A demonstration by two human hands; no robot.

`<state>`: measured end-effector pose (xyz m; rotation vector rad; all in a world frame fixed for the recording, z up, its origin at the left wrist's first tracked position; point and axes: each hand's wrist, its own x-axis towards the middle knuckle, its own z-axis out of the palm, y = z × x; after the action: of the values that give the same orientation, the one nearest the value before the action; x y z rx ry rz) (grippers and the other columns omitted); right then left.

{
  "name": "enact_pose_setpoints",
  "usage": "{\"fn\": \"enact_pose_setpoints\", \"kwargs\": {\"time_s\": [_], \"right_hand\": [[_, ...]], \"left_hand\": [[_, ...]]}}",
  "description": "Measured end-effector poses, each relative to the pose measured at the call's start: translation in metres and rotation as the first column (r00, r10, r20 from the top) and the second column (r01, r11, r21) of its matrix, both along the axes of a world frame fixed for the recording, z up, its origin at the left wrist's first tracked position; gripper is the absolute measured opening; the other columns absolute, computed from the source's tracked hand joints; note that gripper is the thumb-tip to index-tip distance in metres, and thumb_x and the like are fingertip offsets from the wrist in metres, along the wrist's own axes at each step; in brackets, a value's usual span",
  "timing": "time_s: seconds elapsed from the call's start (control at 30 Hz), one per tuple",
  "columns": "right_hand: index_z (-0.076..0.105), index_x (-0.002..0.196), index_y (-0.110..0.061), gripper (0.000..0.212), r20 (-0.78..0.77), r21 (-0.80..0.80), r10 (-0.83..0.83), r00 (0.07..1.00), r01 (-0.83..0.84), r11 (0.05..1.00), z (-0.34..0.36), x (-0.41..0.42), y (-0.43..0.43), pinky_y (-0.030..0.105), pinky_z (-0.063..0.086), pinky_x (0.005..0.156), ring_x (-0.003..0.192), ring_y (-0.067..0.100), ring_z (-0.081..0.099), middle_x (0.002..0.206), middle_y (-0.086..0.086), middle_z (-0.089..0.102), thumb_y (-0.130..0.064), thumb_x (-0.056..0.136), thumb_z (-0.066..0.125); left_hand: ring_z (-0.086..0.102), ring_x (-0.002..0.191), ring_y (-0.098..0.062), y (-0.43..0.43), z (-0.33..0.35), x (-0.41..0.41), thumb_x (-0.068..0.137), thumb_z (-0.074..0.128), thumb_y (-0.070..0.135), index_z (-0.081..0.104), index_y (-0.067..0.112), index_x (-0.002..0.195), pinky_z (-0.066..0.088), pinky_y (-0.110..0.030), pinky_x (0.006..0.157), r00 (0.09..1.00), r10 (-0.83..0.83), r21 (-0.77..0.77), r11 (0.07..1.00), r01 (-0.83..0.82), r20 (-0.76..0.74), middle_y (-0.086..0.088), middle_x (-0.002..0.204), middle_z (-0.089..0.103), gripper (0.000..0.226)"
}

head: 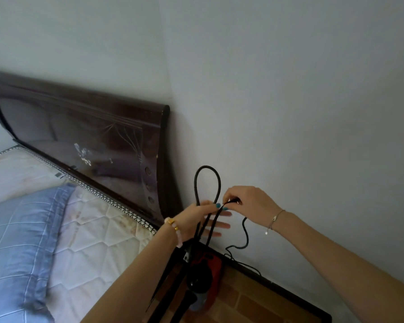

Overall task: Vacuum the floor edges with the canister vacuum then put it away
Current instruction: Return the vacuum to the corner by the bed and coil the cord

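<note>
Left of the canister vacuum (216, 269) lies the bed (91, 217) with a blue pillow (21, 241), and the dark headboard (79, 127) rises up and to the left of it. The vacuum itself stands on the brick-patterned floor (243, 299), squeezed between bed and wall (313, 113) and partly hidden by the forearms.

Directly above the vacuum, the left hand (196, 217) carries the gathered power cord (207, 167). Its fingers (219, 226) lie straight and slightly apart, while the thumb pins the strands against them. One loop stands up above this hand, and the other strands hang down towards the vacuum.

Above and just right of the vacuum, the right hand (250, 201) pinches the cord between thumb and fingertips, close beside the left thumb. Slack drops from it and trails along the skirting to the vacuum's right.

The step looks like coiling the cord before storage. To do it well, each new loop should match the standing one in length and be laid flat under the left thumb. The right hand should slide along the slack rather than tug, letting twists run out. The trailing end may snag on the vacuum, so draw it in gently.
</note>
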<state>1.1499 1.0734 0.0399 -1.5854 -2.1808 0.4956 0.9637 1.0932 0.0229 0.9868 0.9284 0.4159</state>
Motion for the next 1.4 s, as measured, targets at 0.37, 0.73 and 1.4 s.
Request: {"fn": "enact_pose_setpoints", "kwargs": {"time_s": [0.37, 0.73, 1.4], "right_hand": [[0.051, 0.084, -0.022, 0.026, -0.570, -0.175, -0.064, 0.819, -0.045, 0.984, 0.002, 0.007, 0.002, 0.019, 0.048, 0.067, 0.064, 0.009, 0.053, 0.068, 0.002, 0.059, -0.008, 0.080, 0.073], [0.065, 0.094, -0.010, 0.018, -0.605, -0.457, -0.262, 0.752, -0.058, 0.888, -0.071, -0.013, -0.001, 0.013, 0.052, 0.076, 0.074, 0.002, 0.066, 0.084, 0.004, 0.067, 0.003, 0.092, 0.054], [0.065, 0.078, -0.014, 0.014, -0.672, -0.296, -0.362, 0.647, 0.213, 0.931, -0.018, -0.058, -0.012, 0.018, 0.040, 0.043, 0.040, 0.009, 0.047, 0.060, 0.003, 0.064, -0.010, 0.090, 0.060]], "left_hand": [[0.028, 0.035, -0.005, 0.000, 0.013, -0.007, 0.083, 0.057, 0.018, 0.057, 0.010, 0.074, 0.027, -0.016, 0.036, 0.997, -0.060, 0.187, 0.981, 0.051, 0.043, 0.008, 0.045, 0.030, 0.012], [0.026, 0.037, -0.002, 0.025, 0.021, -0.034, 0.067, 0.082, 0.015, 0.069, 0.008, 0.087, 0.034, -0.014, 0.034, 0.716, 0.123, -0.021, 0.988, -0.150, 0.687, 0.008, 0.047, 0.028, 0.025], [0.055, 0.066, -0.020, 0.011, -0.026, 0.006, 0.078, 0.068, 0.025, 0.067, 0.006, 0.086, 0.046, -0.030, 0.062, 0.856, 0.398, 0.217, 0.851, -0.479, 0.329, -0.006, 0.074, 0.064, 0.021]]}}
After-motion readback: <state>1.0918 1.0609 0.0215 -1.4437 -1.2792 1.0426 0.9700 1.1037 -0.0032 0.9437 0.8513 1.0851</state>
